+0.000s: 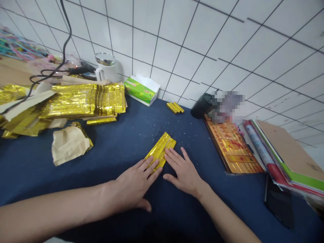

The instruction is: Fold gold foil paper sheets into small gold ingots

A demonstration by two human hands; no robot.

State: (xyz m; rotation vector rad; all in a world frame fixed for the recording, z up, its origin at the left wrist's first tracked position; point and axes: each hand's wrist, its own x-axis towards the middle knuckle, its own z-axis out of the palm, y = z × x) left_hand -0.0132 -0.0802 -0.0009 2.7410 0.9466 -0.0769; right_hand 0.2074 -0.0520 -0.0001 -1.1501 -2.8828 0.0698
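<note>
A folded piece of gold foil paper (160,148) lies flat on the dark blue tabletop (121,189), with lengthwise creases along it. My left hand (136,184) rests with its fingers stretched over the near end of the foil paper, thumb apart. The fingertips of my right hand (183,170) touch the right edge of the same paper, its fingers spread. Both palms face down, and neither hand grips anything.
A thick stack of gold foil sheets (76,101) lies at left, near a crumpled paper (71,143). Behind are a white mug (106,71), tissue pack (141,90) and small folded gold pieces (175,107). Printed packets (234,146), folders (293,152) and a phone (279,202) lie right.
</note>
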